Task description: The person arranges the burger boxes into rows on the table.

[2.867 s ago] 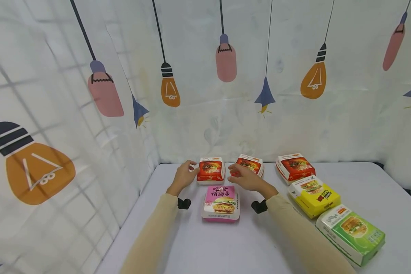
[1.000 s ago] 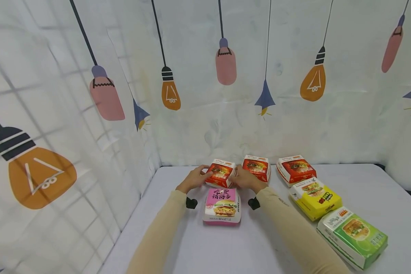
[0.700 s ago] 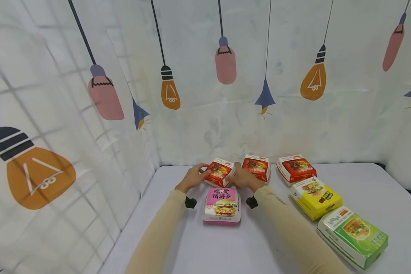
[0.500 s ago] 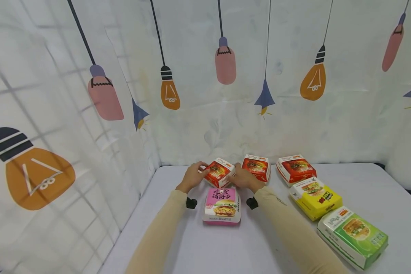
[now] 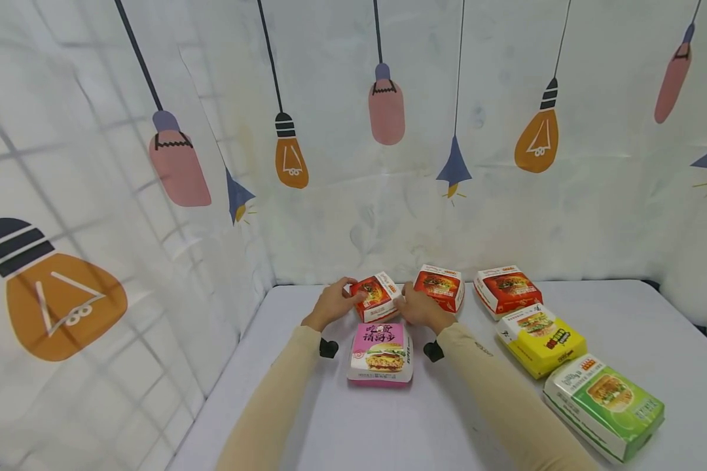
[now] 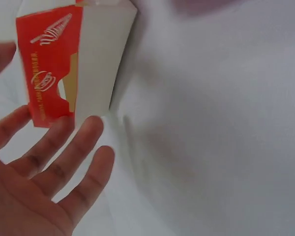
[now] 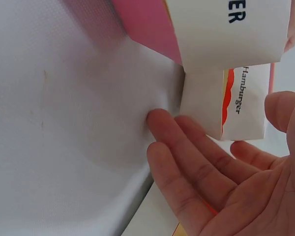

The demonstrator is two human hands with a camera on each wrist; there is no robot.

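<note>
A red-and-white burger box (image 5: 374,294) sits turned at an angle near the back of the table, between both hands. My left hand (image 5: 332,305) holds its left side, thumb at the front; in the left wrist view the fingers (image 6: 88,142) spread by the red end (image 6: 51,69). My right hand (image 5: 421,307) holds the opposite corner, with thumb and index at the white "Hamburger" side (image 7: 243,110). Just in front of it lies a pink-and-white burger box (image 5: 380,353). A second red burger box (image 5: 440,288) is right behind the right hand.
To the right, a third red burger box (image 5: 508,290), a yellow burger box (image 5: 541,339) and a green burger box (image 5: 603,405) form a slanting row on the white table (image 5: 424,418). A printed cloth wall (image 5: 342,229) closes off the back and left.
Both hands have closed in on the red box. It has shifted slightly right and turned clockwise, its white strip swinging from the back toward the right. The other red box beside it has straightened slightly.
</note>
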